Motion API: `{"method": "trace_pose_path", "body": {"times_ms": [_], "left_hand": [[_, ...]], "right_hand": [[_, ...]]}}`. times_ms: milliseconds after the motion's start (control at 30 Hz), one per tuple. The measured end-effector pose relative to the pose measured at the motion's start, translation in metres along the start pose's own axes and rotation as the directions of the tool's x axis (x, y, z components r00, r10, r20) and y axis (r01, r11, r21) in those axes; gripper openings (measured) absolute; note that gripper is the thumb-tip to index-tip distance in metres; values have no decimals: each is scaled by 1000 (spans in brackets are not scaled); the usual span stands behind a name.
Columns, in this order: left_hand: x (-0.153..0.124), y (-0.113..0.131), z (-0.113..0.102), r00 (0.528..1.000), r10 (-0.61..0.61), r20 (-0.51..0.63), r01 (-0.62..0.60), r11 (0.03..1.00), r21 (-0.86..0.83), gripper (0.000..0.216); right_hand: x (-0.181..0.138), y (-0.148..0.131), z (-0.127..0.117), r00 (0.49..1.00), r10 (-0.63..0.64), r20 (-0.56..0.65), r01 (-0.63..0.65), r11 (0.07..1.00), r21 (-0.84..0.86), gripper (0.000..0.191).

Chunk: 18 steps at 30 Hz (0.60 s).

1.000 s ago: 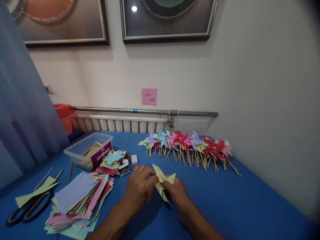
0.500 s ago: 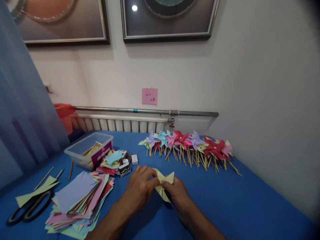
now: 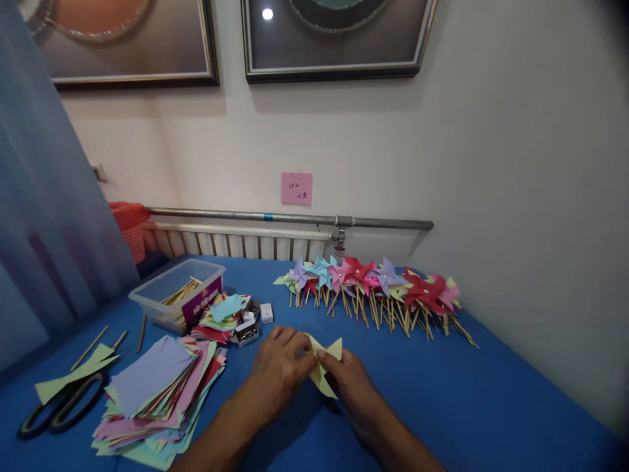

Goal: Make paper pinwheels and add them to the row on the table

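Between my two hands is a pale yellow paper pinwheel (image 3: pixel 322 381), its points partly folded toward the middle. My left hand (image 3: pixel 284 359) pinches it from the left, thumb and forefinger meeting near its centre. From the right, my right hand (image 3: pixel 348 375) grips the paper, with the thumb pressed on its face close to the other thumb. My fingers cover the pinwheel's centre, so I cannot see a pin or stick there. Left of my left hand stand small open boxes of pins (image 3: pixel 246 332) and a small white box (image 3: pixel 266 313).
A stack of coloured paper (image 3: pixel 147 387) lies left, with scissors (image 3: pixel 78 401) and pale green paper strips (image 3: pixel 73 377) beside it. Behind are a clear plastic box (image 3: pixel 171 278) of sticks and paper scraps (image 3: pixel 227 311). Finished pinwheels (image 3: pixel 361 272) on sticks line the back right of the blue table (image 3: pixel 472 406).
My left fingers have shifted slightly over the pinwheel, covering more of its centre. Both hands keep hold of the paper. The whole view has moved a little.
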<state>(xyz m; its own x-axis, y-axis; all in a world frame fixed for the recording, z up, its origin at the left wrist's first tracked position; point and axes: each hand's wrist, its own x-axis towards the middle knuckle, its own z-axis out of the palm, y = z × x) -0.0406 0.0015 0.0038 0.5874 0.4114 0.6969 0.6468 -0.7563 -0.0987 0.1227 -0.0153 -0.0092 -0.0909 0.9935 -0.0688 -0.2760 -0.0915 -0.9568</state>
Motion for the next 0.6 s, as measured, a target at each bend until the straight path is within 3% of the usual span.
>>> {"method": "trace_pose_path", "body": {"times_ms": [167, 267, 367, 433, 500, 600], "left_hand": [[-1, 0, 3, 1000, 9, -14, -9, 1000, 11, 17], [0, 2, 0, 1000, -10, -20, 10, 1000, -17, 18], [1, 3, -10, 996, -90, 8, 90, 986, -138, 18], [3, 2, -20, 976, -215, 16, 211, 937, -279, 16], [6, 0, -29, 911, -410, 51, 393, 821, -415, 16], [11, -2, -32, 685, -683, 254, 683, 480, -551, 18]], "right_hand": [[2, 1, 0, 1000, -8, 25, 9, 1000, -11, 23], [7, 5, -4, 999, -5, -49, 0, 995, -101, 21], [13, 6, -9, 992, -26, -125, 0, 979, -202, 26], [14, 4, -10, 988, -51, -149, 14, 972, -236, 28], [13, 2, -10, 984, -67, -167, 22, 965, -260, 29], [9, -1, -9, 980, -91, -177, 38, 958, -284, 30]]}}
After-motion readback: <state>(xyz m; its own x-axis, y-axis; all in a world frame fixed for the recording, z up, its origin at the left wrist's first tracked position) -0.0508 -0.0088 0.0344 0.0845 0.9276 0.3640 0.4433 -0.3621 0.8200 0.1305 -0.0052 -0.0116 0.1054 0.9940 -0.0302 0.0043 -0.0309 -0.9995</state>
